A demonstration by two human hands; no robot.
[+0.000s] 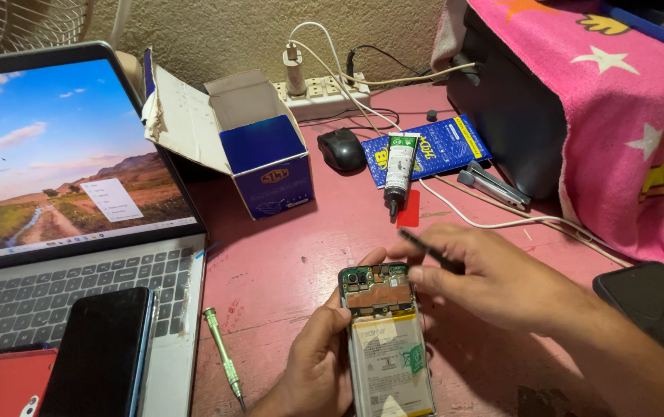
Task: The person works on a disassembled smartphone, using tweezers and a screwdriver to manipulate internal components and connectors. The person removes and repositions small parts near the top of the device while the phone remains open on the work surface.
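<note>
Opened phone under work, back cover off.

Left hand (pixel 318 363) fingers grasp the opened phone (pixel 386 340) just above the pink tabletop (pixel 286 262); battery and circuit board exposed. Right hand (pixel 494 278) fingers pinch a thin dark tool (pixel 432 251) over the phone's upper end. Green screwdriver (pixel 224 355) lies beside the laptop (pixel 77 232); glue tube (pixel 399 170) sits farther back. Reassembly not yet done, by appearance.

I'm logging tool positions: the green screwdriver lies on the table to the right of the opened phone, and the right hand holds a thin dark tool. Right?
Not quite. The head view shows the green screwdriver on the table to the left of the opened phone, beside the laptop. The right hand does hold a thin dark tool.
</note>
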